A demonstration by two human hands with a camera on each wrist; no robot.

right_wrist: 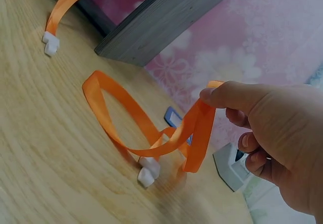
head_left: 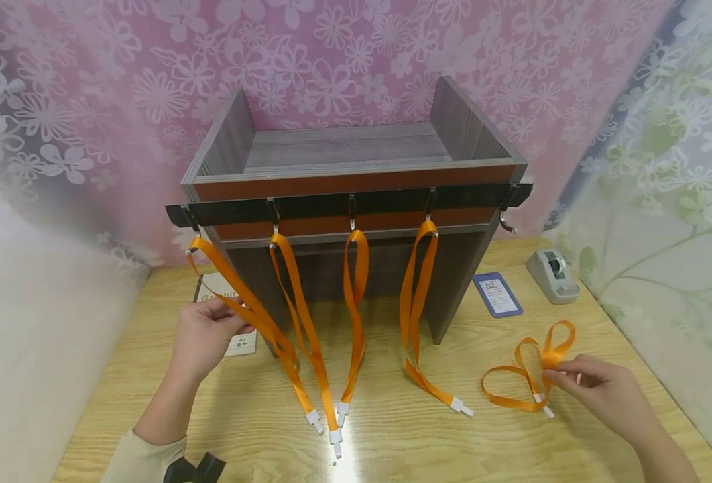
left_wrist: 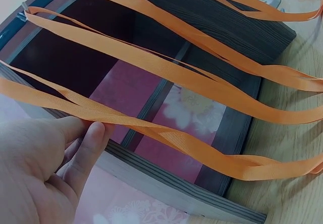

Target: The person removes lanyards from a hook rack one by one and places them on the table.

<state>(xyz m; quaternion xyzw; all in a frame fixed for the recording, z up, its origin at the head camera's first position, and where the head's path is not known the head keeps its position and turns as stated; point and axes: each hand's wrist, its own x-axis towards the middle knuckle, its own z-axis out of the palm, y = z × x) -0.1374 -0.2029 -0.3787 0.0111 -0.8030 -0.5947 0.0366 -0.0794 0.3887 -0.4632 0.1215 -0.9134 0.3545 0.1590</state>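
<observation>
Several orange lanyards with white plastic clips hang from hooks on a black rail [head_left: 320, 209]. My left hand [head_left: 202, 335] pinches the leftmost hanging lanyard [head_left: 226, 268] between thumb and forefinger. In the left wrist view, my thumb and finger hold this lanyard's flat orange strap [left_wrist: 202, 156], its two strands crossing. At the right, my right hand [head_left: 609, 396] pinches a loose, looped orange lanyard [head_left: 507, 402] by its strap. The right wrist view shows this lanyard's loops [right_wrist: 126, 100] partly lifted, its white clip [right_wrist: 149, 171] low by the tabletop.
A grey wooden shelf unit [head_left: 477, 131] carries the rail, with a curved metal hook [head_left: 505, 221] at its right end. A blue card holder [head_left: 497, 295] and a grey tape dispenser [head_left: 552, 276] lie behind my right hand. Beside my left hand lies a white printed booklet [head_left: 214, 287].
</observation>
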